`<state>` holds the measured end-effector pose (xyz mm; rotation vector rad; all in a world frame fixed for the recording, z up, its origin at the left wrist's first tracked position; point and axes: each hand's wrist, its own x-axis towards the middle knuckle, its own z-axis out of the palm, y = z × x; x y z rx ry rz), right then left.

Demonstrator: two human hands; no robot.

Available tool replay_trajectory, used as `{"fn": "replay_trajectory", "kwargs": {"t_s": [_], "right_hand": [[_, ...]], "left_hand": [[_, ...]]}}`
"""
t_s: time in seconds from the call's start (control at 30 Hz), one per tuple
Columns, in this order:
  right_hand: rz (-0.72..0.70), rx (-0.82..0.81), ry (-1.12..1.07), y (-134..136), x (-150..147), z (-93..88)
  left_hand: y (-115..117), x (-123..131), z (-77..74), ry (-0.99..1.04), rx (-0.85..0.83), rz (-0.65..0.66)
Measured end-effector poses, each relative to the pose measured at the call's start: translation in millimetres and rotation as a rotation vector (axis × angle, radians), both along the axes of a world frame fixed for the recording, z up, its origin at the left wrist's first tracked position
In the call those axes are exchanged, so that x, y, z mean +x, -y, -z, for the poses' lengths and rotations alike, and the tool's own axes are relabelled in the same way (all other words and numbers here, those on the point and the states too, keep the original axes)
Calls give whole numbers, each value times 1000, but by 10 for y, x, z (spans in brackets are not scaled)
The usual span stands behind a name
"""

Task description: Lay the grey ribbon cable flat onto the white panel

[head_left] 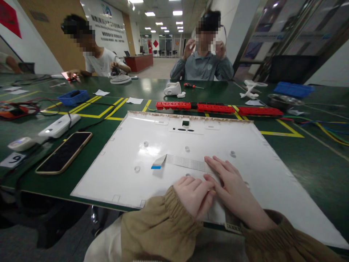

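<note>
A large white panel (109, 171) lies on the green table in front of me. Across its middle runs a flat ribbon cable (185, 162), its far left end folded up and tipped with blue. My right hand (231, 185) rests on the cable's right part, fingers stretched out and pointing forward. Beside it, my left hand (194, 194) is closed with fingers curled near the right fingertips; what it pinches, if anything, is hidden. A small board edge (233, 228) shows under my right wrist at the panel's near side.
A phone (64, 153) and a white power strip (60, 125) lie to the left. Red strips (218, 108) line the panel's far edge. Beyond are a screwdriver (193, 86), blue trays (73, 97), and two people seated across the table (152, 85).
</note>
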<state>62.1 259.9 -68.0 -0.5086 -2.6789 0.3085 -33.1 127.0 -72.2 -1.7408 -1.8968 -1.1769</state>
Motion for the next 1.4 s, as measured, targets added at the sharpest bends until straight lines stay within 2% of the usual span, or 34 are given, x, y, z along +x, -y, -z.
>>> {"fn": "replay_trajectory", "kwargs": {"t_s": [0.5,0.8,1.0,1.1,1.23,1.4], "right_hand": [[-54,45,-136,26,87,-85],[-54,73,-235,62,112,-142],[-31,52,-256,62,110,-118],[8,11,-287,64,103,-106],[164,-74,-380,71,110,-126],[263,-229,-446,82,128,-147]], "left_hand": [[-3,2,14,-19,-16,6],[-6,4,10,-11,3,0],[1,0,27,-25,-3,-2],[5,-3,21,-25,-15,6],[10,0,9,-36,12,67],[12,1,92,-20,10,110]]}}
